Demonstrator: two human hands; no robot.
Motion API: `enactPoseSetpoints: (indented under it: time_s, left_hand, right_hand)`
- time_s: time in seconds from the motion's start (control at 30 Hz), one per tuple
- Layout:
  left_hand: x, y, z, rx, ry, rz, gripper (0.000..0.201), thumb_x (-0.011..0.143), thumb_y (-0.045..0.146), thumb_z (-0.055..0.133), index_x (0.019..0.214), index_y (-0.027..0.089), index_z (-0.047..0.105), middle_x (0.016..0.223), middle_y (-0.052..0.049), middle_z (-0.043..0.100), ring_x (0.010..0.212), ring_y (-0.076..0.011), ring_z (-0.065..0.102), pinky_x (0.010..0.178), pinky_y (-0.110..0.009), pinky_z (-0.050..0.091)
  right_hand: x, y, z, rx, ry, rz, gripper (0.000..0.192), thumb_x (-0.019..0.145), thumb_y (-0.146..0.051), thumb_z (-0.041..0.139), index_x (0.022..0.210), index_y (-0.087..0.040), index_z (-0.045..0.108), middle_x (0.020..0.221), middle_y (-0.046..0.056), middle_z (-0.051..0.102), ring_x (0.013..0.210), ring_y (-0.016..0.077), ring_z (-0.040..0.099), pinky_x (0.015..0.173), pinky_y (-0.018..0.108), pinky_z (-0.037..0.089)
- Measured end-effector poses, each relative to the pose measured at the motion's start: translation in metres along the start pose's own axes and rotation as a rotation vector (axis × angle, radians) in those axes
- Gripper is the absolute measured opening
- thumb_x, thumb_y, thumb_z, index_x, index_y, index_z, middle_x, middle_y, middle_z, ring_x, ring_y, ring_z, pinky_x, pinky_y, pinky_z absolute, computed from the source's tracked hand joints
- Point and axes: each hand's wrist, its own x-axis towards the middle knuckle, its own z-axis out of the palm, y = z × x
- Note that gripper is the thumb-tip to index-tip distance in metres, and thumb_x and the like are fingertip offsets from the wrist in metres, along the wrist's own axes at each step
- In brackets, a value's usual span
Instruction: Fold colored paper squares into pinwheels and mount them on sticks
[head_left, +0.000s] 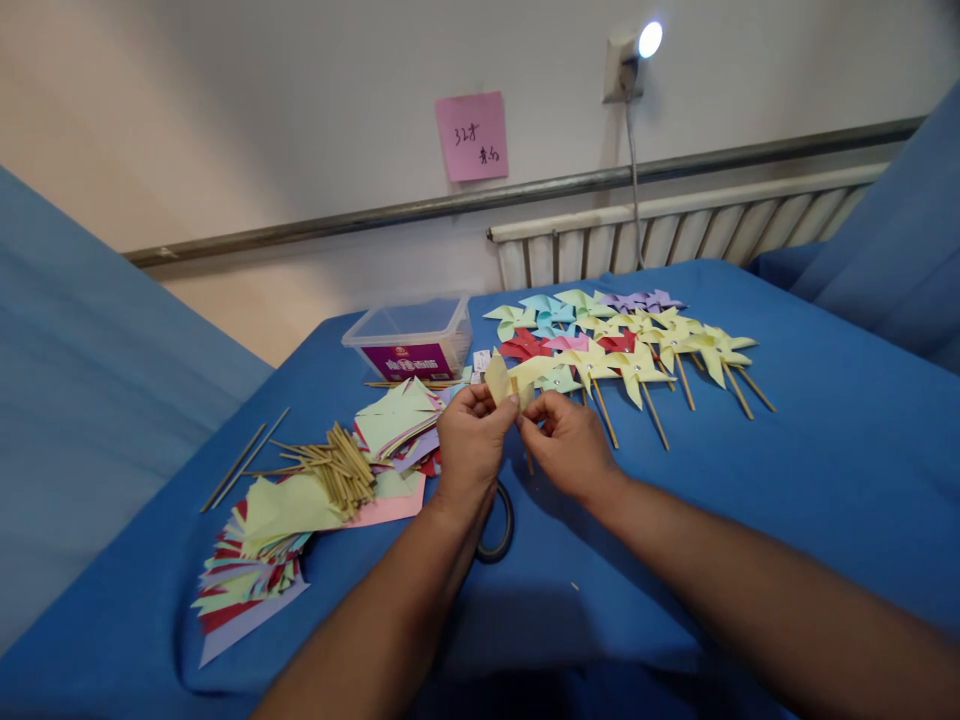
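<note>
1. Left of the hands, stacks of cut paper squares [259, 560] and loose wooden sticks [337, 468] lie unused
2. Left hand [469, 440] and right hand [568, 440] both pinch a half-folded yellow pinwheel [504, 385] on its stick
3. Right of the hands, many finished pinwheels [637, 345] lie done
4. Behind the hands sits a clear plastic box [411, 338]; nothing blocks them

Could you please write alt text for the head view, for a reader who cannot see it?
Left hand and right hand together pinch a pale yellow paper pinwheel above a blue cloth-covered table. Finished coloured pinwheels on sticks lie beyond; thin wooden sticks and cut paper squares lie left.
</note>
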Motion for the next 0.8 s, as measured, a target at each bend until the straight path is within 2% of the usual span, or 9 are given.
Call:
enactPoseSetpoints:
  time_s: [0.2, 0.57, 0.8]
  left_hand:
    - [-0.001, -0.001, 0.002, -0.053, -0.001, 0.044, 0.029, 0.055, 0.021, 0.079, 0.079, 0.014, 0.063, 0.077, -0.001, 0.071, 0.069, -0.0138, 0.065, 0.072, -0.026, 0.050]
    - [-0.001, 0.001, 0.000, -0.061, 0.011, 0.023, 0.028, 0.056, 0.021, 0.080, 0.078, 0.015, 0.064, 0.075, 0.000, 0.070, 0.068, -0.0134, 0.064, 0.071, -0.026, 0.049]
    - [-0.005, 0.005, 0.002, -0.109, -0.076, 0.014, 0.034, 0.058, 0.021, 0.082, 0.088, 0.014, 0.066, 0.086, -0.005, 0.074, 0.079, -0.0162, 0.069, 0.080, -0.029, 0.051]
  right_hand:
    - [0.002, 0.002, 0.001, -0.042, 0.004, -0.023, 0.015, 0.082, -0.032, 0.060, 0.071, -0.022, 0.057, 0.057, -0.003, 0.061, 0.048, 0.0118, 0.051, 0.048, 0.023, 0.031]
    - [0.001, 0.004, 0.001, -0.042, -0.019, -0.051, 0.015, 0.083, -0.032, 0.059, 0.072, -0.022, 0.057, 0.057, -0.002, 0.061, 0.050, 0.0125, 0.052, 0.049, 0.024, 0.032]
    - [0.006, 0.011, 0.003, 0.019, 0.028, -0.004, 0.019, 0.082, -0.036, 0.061, 0.071, -0.021, 0.059, 0.060, -0.002, 0.061, 0.051, 0.0116, 0.050, 0.050, 0.024, 0.033]
